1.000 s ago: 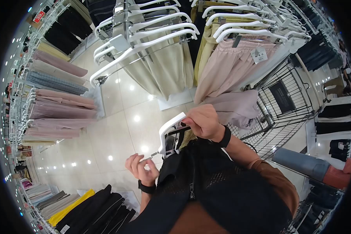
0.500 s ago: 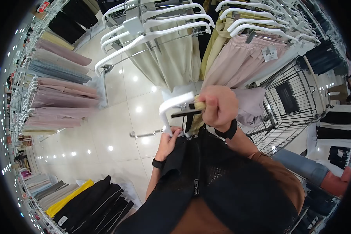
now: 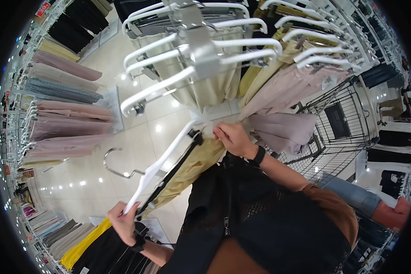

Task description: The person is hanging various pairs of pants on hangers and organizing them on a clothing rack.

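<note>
A white hanger (image 3: 157,169) with a metal hook slants across the middle, a yellow garment (image 3: 187,166) hanging along it beside a black strip. My left hand (image 3: 124,221) is closed round the hanger's lower left end. At the other end, my right hand (image 3: 230,138) pinches the yellow garment's upper edge near a dark clip. Above them hang several white hangers with cream trousers (image 3: 214,77) on a metal rack.
Pink garments (image 3: 283,91) hang at the upper right. A wire shopping cart (image 3: 347,118) stands at the right, a pale mauve garment (image 3: 283,130) at its near side. Racks of pink clothes (image 3: 73,114) line the left; black and yellow garments (image 3: 86,242) hang lower left.
The hanger has turned to lie lengthwise, its hook now pointing left. My left hand has moved down and left; my right hand has moved slightly left and lower. More of the yellow garment shows.
</note>
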Available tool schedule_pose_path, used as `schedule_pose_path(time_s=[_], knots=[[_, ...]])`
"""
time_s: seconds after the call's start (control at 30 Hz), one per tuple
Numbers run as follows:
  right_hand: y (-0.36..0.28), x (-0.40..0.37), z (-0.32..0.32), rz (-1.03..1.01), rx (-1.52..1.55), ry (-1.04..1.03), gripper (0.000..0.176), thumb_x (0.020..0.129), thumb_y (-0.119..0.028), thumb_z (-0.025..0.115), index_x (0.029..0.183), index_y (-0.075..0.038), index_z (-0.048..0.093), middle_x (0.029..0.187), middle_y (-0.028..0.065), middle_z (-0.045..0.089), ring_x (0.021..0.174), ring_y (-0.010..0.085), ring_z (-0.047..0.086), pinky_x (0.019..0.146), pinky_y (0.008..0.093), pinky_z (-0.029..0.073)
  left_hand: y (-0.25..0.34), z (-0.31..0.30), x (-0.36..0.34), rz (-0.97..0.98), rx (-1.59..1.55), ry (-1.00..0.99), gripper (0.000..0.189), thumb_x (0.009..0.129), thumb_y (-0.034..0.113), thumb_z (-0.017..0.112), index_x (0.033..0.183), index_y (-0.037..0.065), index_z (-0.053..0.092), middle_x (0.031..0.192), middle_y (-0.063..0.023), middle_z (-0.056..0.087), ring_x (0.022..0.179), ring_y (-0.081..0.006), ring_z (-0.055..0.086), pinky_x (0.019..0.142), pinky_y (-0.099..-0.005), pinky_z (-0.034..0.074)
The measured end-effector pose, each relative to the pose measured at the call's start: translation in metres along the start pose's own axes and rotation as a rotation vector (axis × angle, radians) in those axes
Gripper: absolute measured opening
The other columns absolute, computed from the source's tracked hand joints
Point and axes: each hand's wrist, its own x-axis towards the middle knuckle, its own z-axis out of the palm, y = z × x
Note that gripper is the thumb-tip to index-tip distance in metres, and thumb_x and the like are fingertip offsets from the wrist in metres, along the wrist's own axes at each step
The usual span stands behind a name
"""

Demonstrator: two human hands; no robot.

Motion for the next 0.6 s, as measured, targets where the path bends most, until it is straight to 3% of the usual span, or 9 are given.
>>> schedule_pose_path(time_s=[0.03,0.07,0.2,0.27,0.3,0.33,0.43,0.57,0.6], knots=[[0.002,0.006,0.003,-0.048,-0.024,-0.124,0.012,0.091,-0.011,0.053,0.084,-0.003,0.057,0.066,0.0118,0.059,0.057,0.0306,0.057,0.053,0.0366,0.043,-0.005,-0.017,0.006,0.0,0.011,0.041,0.029,0.066,0.005,0.08,0.059,-0.002,0.053,0.049,-0.0001,0.041,0.051,-0.0062,0.033,0.045,-0.0261,0.025],[0.001,0.011,0.001,-0.032,-0.101,-0.132,0.01,0.089,-0.009,0.055,0.083,-0.003,0.06,0.066,0.0064,0.06,0.054,0.0219,0.056,0.051,0.0313,0.043,-0.012,-0.032,0.013,-0.045,0.006,0.08,0.029,0.066,0.003,0.08,0.059,-0.002,0.053,0.049,0.0004,0.041,0.052,-0.0065,0.034,0.046,-0.026,0.025],[0.031,0.031,-0.027,-0.067,-0.358,0.055,0.009,0.085,-0.01,0.058,0.079,-0.004,0.061,0.065,0.0099,0.059,0.054,0.0247,0.058,0.051,0.0346,0.045,-0.046,-0.09,0.059,-0.066,0.17,0.226,0.029,0.068,0.004,0.078,0.06,-0.002,0.051,0.051,0.0002,0.036,0.054,-0.0074,0.03,0.047,-0.0277,0.023],[0.048,0.037,-0.063,-0.159,-0.504,0.247,0.01,0.083,-0.009,0.059,0.075,-0.004,0.062,0.064,0.0103,0.059,0.053,0.0251,0.057,0.05,0.0341,0.045,-0.056,-0.109,0.091,-0.065,0.285,0.264,0.033,0.07,0.006,0.078,0.06,-0.002,0.048,0.052,0.0002,0.032,0.054,-0.0079,0.027,0.047,-0.0288,0.021],[0.049,0.048,-0.077,-0.313,-0.591,0.553,0.011,0.084,-0.006,0.058,0.074,-0.004,0.063,0.064,0.0098,0.06,0.053,0.025,0.057,0.05,0.034,0.045,-0.053,-0.115,0.109,-0.07,0.285,0.266,0.033,0.07,0.006,0.078,0.06,-0.002,0.048,0.052,0.0002,0.032,0.054,-0.0079,0.027,0.047,-0.0288,0.021],[0.041,0.052,-0.104,-0.254,-0.767,0.563,0.013,0.085,-0.004,0.056,0.074,-0.003,0.062,0.063,0.0095,0.059,0.052,0.0245,0.056,0.05,0.0331,0.044,-0.05,-0.121,0.13,-0.028,0.322,0.274,0.035,0.07,0.006,0.078,0.06,-0.002,0.047,0.052,0.0,0.031,0.054,-0.008,0.027,0.047,-0.0288,0.021],[0.008,0.083,-0.148,-0.192,-0.59,1.127,0.036,0.097,-0.018,0.045,0.068,-0.002,0.056,0.058,0.0014,0.05,0.049,0.0076,0.042,0.044,0.0227,0.031,-0.038,-0.13,0.185,0.082,0.351,0.246,0.038,0.069,0.008,0.08,0.06,-0.002,0.044,0.053,-0.0018,0.029,0.053,-0.0086,0.026,0.046,-0.0291,0.021],[-0.06,0.123,-0.164,-0.255,-0.31,1.196,0.034,0.099,-0.019,0.044,0.076,0.001,0.058,0.061,0.0012,0.05,0.049,0.0053,0.038,0.043,0.0206,0.025,0.003,-0.129,0.264,0.416,0.345,0.124,0.041,0.066,0.011,0.082,0.06,-0.003,0.043,0.052,-0.0083,0.031,0.049,-0.0148,0.026,0.045,-0.0309,0.022],[-0.073,0.129,-0.164,-0.244,-0.408,1.012,0.032,0.099,-0.019,0.045,0.08,0.002,0.059,0.065,0.0014,0.052,0.052,0.0058,0.041,0.047,0.0203,0.029,0.02,-0.126,0.282,0.513,0.373,0.092,0.04,0.065,0.011,0.082,0.06,-0.003,0.044,0.052,-0.0103,0.033,0.048,-0.0185,0.026,0.045,-0.0319,0.023]])
